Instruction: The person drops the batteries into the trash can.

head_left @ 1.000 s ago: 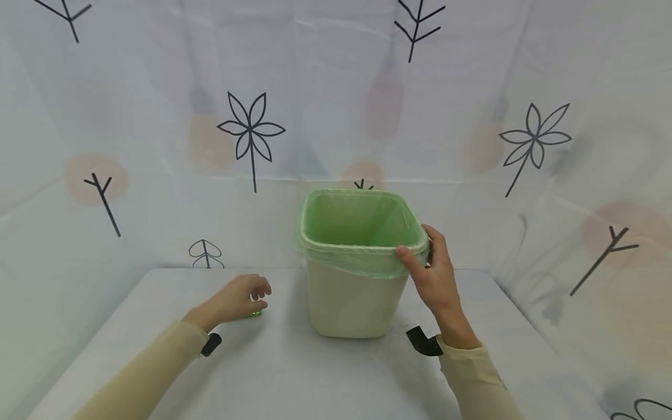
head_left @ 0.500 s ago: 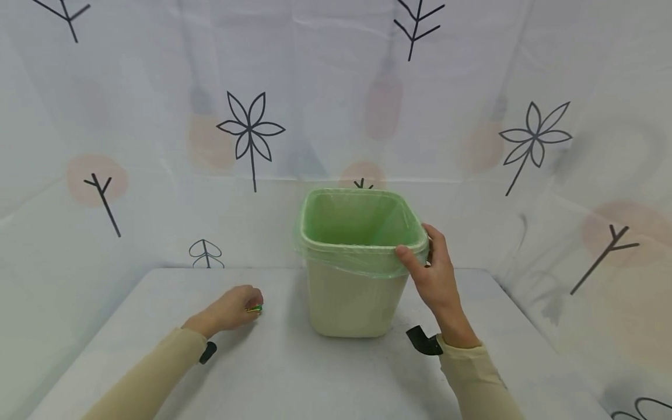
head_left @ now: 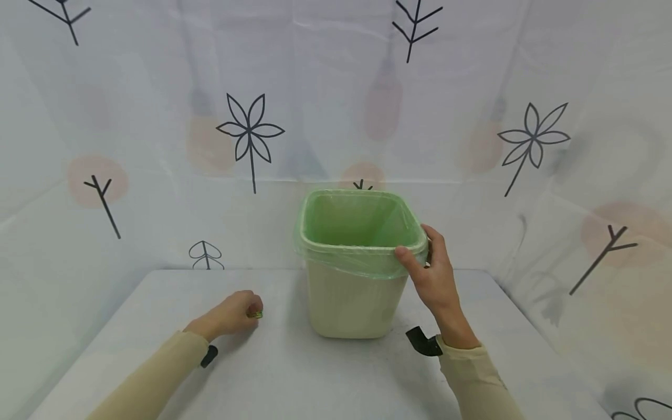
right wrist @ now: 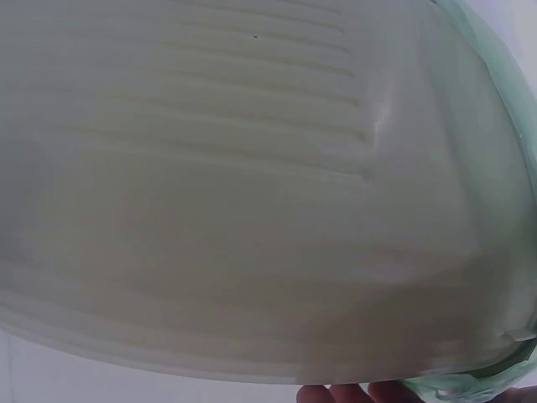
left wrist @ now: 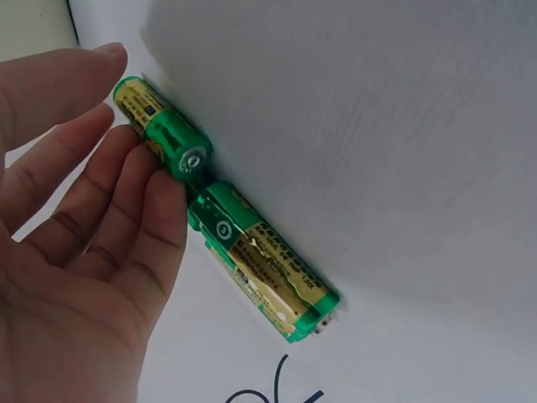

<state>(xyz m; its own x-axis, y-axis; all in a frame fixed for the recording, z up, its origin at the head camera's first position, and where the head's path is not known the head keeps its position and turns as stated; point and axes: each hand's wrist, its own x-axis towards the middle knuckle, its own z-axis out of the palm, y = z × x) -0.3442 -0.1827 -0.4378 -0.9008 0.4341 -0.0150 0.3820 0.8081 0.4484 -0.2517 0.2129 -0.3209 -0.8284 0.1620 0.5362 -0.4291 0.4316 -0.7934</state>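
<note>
In the head view my left hand [head_left: 233, 312] is low over the white table, its fingers curled around the end of some green-and-gold batteries [head_left: 255, 314]. The left wrist view shows these batteries [left wrist: 264, 260] end to end in clear wrap, with fingertips [left wrist: 164, 206] against their side and the thumb near the far end. My right hand [head_left: 433, 274] grips the right front corner of a pale trash bin [head_left: 357, 303], thumb over the rim and fingers behind it. A green liner bag [head_left: 346, 263] folds over the rim. In the right wrist view, fingertips [right wrist: 344, 393] show below the bin's ribbed wall [right wrist: 210, 235].
The bin stands upright near the middle of the white table [head_left: 294, 379]. Close behind the table hangs a white cloth [head_left: 315, 87] with plant drawings, which also closes off both sides. Black camera mounts [head_left: 422, 341] sit at both wrists.
My left hand has come down and curled its fingers around the batteries, which have shifted slightly. My right hand and the bin stay where they were.
</note>
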